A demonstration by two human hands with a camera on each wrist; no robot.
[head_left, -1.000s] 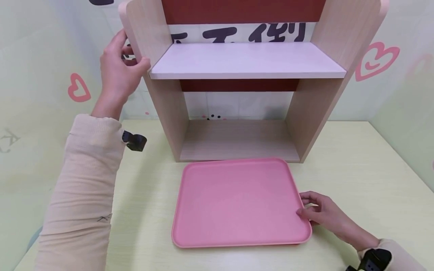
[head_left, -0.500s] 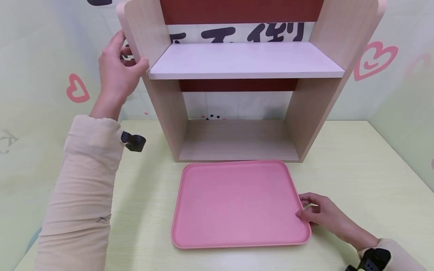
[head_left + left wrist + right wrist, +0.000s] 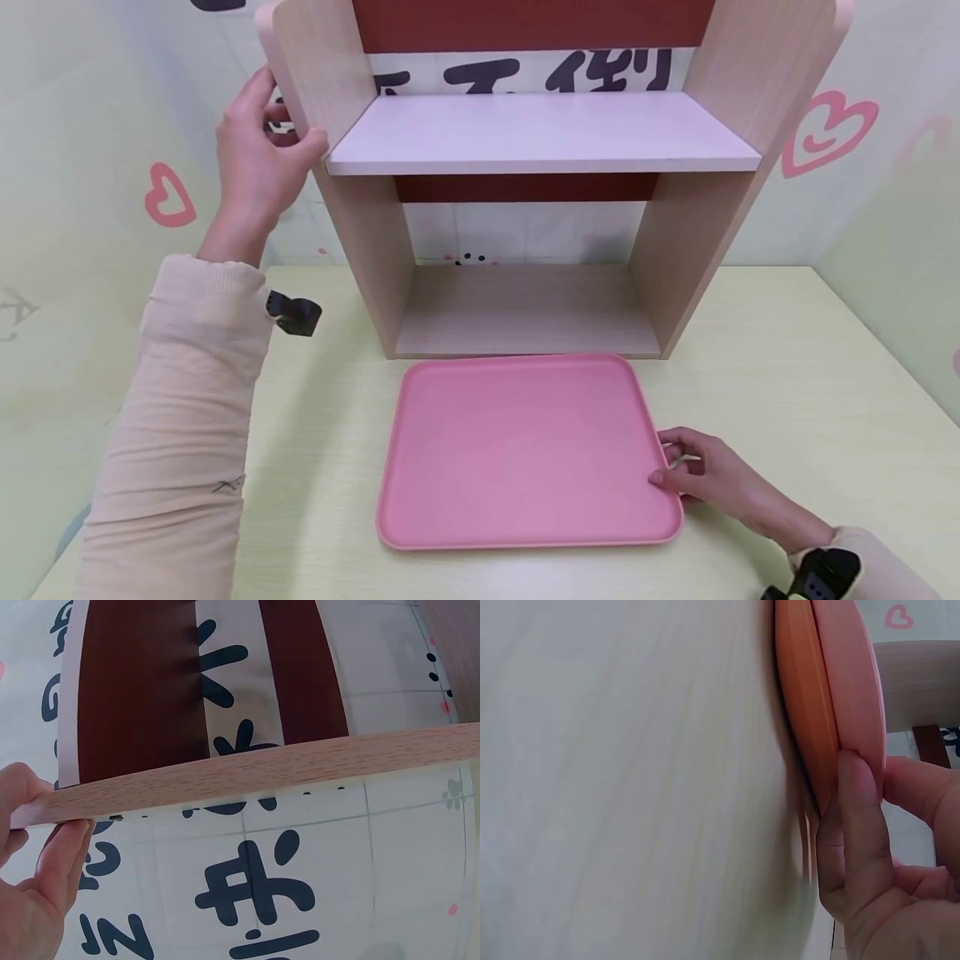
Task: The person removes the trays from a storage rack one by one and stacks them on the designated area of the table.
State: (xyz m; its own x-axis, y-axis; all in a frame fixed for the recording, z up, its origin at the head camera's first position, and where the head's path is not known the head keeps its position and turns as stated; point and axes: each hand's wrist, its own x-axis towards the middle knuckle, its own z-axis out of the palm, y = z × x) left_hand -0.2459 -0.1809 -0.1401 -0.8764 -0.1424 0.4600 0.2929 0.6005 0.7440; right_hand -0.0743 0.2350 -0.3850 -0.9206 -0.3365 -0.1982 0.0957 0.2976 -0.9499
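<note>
A wooden two-tier desktop shelf [image 3: 517, 308] with a white middle board [image 3: 543, 133] stands at the back of the table. My left hand [image 3: 258, 158] grips its left side panel [image 3: 262, 769], thumb on one face and fingers on the other. In front of the shelf lies a pink rectangular tray [image 3: 528, 454], its far edge close to the shelf's base. My right hand [image 3: 716, 479] pinches the tray's right rim, thumb over the edge. From the right wrist view, an orange tray [image 3: 806, 690] shows directly beneath the pink one; from the head view it is hidden.
The pale wood-grain table [image 3: 810, 392] extends on both sides of the tray. Behind the shelf is a wall covering [image 3: 825, 225] with dark characters and pink hearts. Dark red back panels [image 3: 536, 25] span the shelf.
The pink tray's far edge has dropped slightly, and the orange sliver under its near right corner is now covered. The head view has drifted a little. My left hand keeps its grip.
</note>
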